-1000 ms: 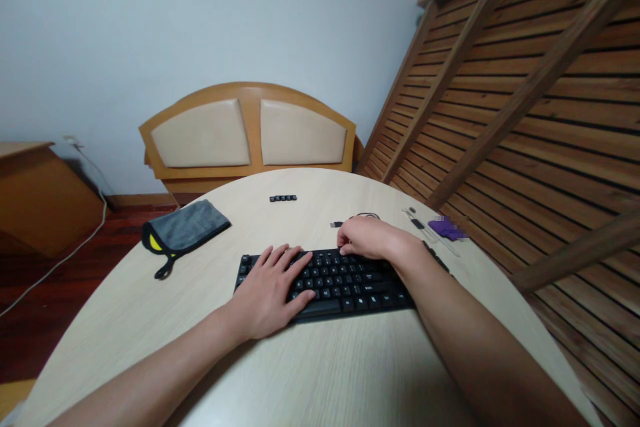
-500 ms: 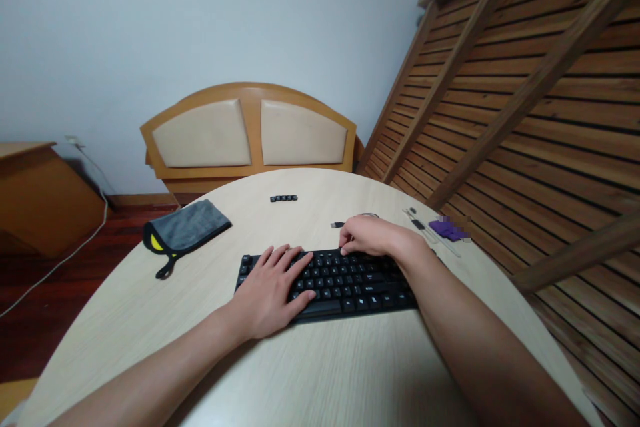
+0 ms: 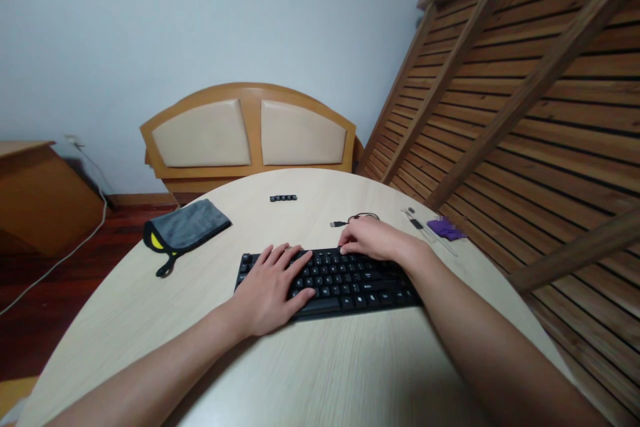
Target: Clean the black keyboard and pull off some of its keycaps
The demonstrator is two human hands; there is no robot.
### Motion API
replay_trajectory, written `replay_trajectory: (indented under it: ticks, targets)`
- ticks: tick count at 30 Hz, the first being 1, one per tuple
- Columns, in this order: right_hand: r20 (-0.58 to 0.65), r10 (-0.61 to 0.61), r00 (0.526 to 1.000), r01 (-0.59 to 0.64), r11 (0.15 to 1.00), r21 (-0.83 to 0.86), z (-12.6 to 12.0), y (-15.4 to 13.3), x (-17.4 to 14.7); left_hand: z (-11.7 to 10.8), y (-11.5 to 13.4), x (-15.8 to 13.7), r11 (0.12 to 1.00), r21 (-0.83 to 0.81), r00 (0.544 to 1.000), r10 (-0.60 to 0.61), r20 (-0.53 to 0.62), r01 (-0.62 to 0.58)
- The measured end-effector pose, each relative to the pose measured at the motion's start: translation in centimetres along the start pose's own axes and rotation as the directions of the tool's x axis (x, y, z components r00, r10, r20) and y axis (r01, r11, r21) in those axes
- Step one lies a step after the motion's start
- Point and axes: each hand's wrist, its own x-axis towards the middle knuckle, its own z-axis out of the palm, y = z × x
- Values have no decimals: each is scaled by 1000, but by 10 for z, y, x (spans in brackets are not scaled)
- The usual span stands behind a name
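Observation:
A black keyboard (image 3: 345, 283) lies on the round pale table. Across its left part rests my left hand (image 3: 273, 290), fingers spread and thumb over the lower keys. My right hand (image 3: 367, 238) is at the keyboard's far edge, its thumb and fingertips pinched together by the top row; what they grip, if anything, is hidden. Just beyond that hand lies a black cable with a USB plug (image 3: 337, 223), partly covered by the hand. A short row of several black keycaps (image 3: 283, 198) stands farther back on the table.
A grey cloth with black edging (image 3: 190, 223) lies at left on the table (image 3: 320, 380). Thin white tools (image 3: 427, 230) and a purple cloth-like item (image 3: 445, 228) lie at right. Behind are a wooden headboard (image 3: 255, 127) and, at right, leaning wooden slats (image 3: 560, 120).
My right hand has shifted very slightly at the keyboard's far edge, and more of the cable shows behind it. My left hand stays on the keys.

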Motion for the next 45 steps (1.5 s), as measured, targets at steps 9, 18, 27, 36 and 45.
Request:
replay_trajectory:
  ticks: [9,18,27,36,45]
  targets:
    - [-149,-53,987,57,998,27,18,0,-15,0,1,0,1000,12,1000,-8,9,8]
    - [-142,-87,986,100,991,86,25,7,-13,0,-1,-1,1000,-29,1000,2,-15,-3]
    - [-419,-60,906,179,951,253,65,25,-18,1,-12,4,897,-386,959,-270,-91,216]
    - [-433,3,901,136,948,289,66,23,-18,-8,-84,54,891,-158,885,-447,-133,427]
    - [-428,12,904,129,945,300,65,23,-18,-4,-134,106,839,94,844,-531,-68,536]
